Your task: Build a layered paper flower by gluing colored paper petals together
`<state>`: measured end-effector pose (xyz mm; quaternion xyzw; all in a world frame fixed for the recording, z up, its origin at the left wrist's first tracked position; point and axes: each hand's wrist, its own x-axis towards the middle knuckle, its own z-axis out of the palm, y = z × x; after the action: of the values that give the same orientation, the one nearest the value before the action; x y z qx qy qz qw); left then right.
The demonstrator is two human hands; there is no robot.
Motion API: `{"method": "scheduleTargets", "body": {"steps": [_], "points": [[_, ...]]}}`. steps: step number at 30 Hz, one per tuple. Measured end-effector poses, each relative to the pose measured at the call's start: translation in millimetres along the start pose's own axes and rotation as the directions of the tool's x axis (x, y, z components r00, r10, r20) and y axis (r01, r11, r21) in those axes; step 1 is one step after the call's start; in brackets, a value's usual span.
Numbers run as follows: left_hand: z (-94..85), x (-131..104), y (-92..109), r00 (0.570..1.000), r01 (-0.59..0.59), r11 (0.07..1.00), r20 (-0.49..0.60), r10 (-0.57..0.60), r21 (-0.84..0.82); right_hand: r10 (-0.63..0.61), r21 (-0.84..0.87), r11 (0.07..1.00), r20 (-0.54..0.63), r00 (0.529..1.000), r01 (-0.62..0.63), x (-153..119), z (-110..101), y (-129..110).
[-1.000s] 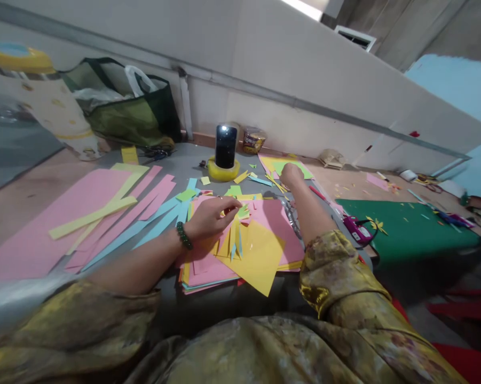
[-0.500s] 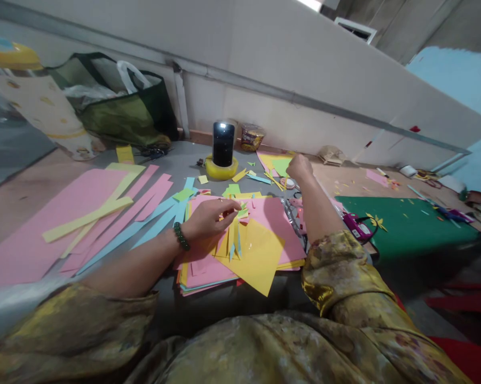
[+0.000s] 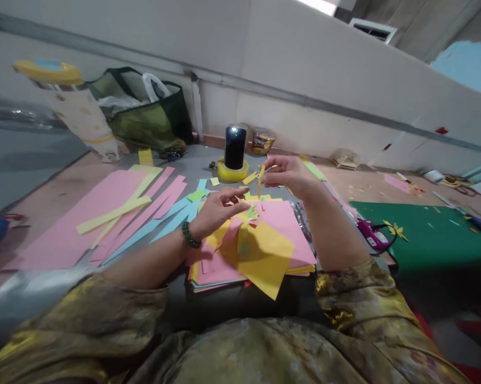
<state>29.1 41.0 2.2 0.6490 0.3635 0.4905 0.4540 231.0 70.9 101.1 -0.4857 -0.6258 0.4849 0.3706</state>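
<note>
My right hand (image 3: 291, 176) pinches a narrow yellow paper strip (image 3: 259, 184), which hangs upright above the back of the paper stack. Just left of it, my left hand (image 3: 220, 210), with a green bead bracelet on the wrist, hovers with thumb and forefinger apart and nothing visible between them. Below its fingertips a small cut-paper piece (image 3: 251, 214) with green, pink and yellow strips lies on a yellow paper sheet (image 3: 270, 258). That sheet rests askew on a stack of pink paper (image 3: 292, 229) with other colours underneath.
Left lie pink, yellow and blue paper strips (image 3: 130, 213). A phone (image 3: 235, 148) leans upright on a yellow tape roll (image 3: 232, 172), beside a snack cup (image 3: 263, 141). Bottle (image 3: 78, 112) and green bag (image 3: 152, 120) stand back left. Right are a purple device (image 3: 372, 234) and green mat (image 3: 432, 226).
My right hand has come back from the far papers toward the stack, now with a yellow strip in its fingers. My left hand's thumb and forefinger have spread off the cut-paper piece.
</note>
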Motion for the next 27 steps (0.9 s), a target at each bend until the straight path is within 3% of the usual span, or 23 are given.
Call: {"method": "scheduleTargets", "body": {"steps": [4,8,13,18,22,27], "points": [[5.3,-3.2,10.2,0.984,0.159,0.981,0.094,-0.149,-0.110,-0.047,0.017,0.999,0.050,0.998,0.046,2.4,30.6,1.7],[3.5,-1.9,16.2,0.963,0.269,0.893,0.068,-0.262,-0.362,-0.100,-0.015,0.995,-0.003,0.995,0.100,2.8,37.0,8.6],[-0.1,1.2,15.4,0.935,0.307,0.807,0.003,-0.354,-0.504,0.088,-0.034,0.996,0.205,0.975,-0.083,-13.2,41.9,24.0],[0.3,2.2,14.4,0.921,0.296,0.812,-0.075,-0.383,-0.502,0.108,0.036,0.992,0.284,0.953,-0.123,-23.3,49.1,34.7],[0.9,0.9,16.6,0.915,0.311,0.800,-0.064,-0.398,-0.513,0.066,0.028,0.997,0.285,0.956,-0.077,-26.0,51.3,34.4],[3.1,-0.1,18.1,0.914,0.285,0.781,-0.088,-0.397,-0.556,0.026,0.044,0.998,0.201,0.979,-0.036,-27.2,49.4,37.1]]}}
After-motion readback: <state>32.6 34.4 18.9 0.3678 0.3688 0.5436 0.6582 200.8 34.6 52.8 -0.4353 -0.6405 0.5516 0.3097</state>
